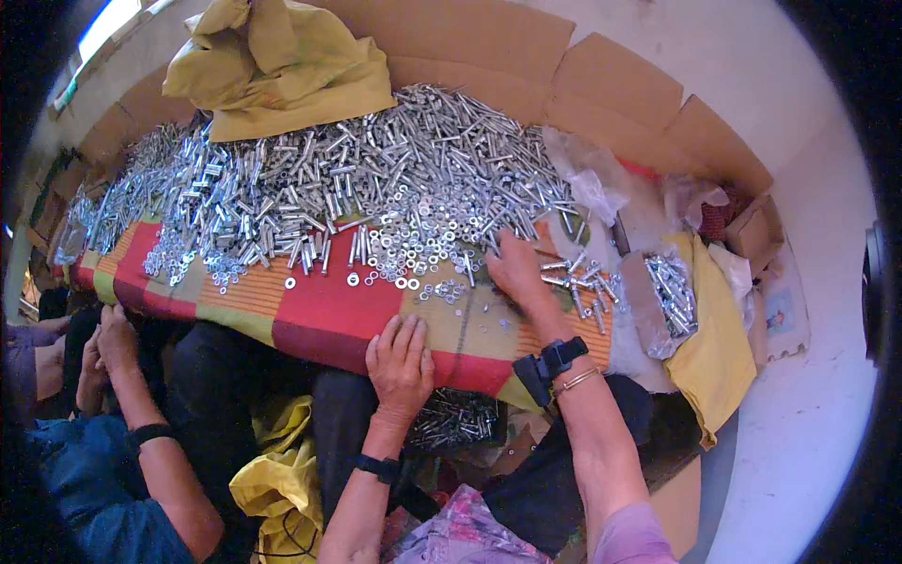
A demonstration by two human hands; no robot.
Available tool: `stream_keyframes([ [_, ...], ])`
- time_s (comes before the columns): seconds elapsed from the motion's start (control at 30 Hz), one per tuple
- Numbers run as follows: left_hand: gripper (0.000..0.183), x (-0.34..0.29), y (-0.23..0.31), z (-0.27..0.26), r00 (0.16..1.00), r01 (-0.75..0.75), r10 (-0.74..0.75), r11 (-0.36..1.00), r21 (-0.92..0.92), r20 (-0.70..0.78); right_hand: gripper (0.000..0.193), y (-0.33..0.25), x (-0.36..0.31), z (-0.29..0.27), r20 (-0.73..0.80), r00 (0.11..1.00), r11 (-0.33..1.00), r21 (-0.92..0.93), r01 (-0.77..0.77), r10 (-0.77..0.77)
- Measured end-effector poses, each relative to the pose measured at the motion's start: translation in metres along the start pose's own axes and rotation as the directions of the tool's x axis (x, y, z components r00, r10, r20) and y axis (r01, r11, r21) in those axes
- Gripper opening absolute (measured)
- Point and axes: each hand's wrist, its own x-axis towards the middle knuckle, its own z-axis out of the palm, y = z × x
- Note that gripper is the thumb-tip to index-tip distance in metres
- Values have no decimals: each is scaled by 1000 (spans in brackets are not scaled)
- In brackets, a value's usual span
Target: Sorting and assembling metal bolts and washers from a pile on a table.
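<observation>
My left hand (399,368) lies flat on the front edge of a checked cloth (319,324) in red, green and orange, fingers stretched and nothing in them. Farther right, my right hand (518,271) reaches to the near edge of a large heap of silvery metal bolts (404,150). Its fingers are bent down among the bolts; whatever they pinch is too small to make out. Just left of it, loose washers (423,230) spread over the cloth. A small group of bolts (584,282) lies to its right.
A box of bolts (669,296) stands at the right beside a yellow sack (709,348). Cardboard (611,89) walls the back. Below the cloth is a dark container of bolts (456,420). At left sits another person, hands (113,343) near the cloth edge.
</observation>
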Motion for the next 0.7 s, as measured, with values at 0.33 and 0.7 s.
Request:
stream_keyframes([
  [0.33,27,23,9,-9,995,57,-75,968,-245,-65,28,-10,-65,-95,564,826,-297,792,-533,22],
  [0.7,26,93,41,51,997,-56,54,998,35,51,18,-4,-99,-92,597,776,-503,744,-440,205],
])
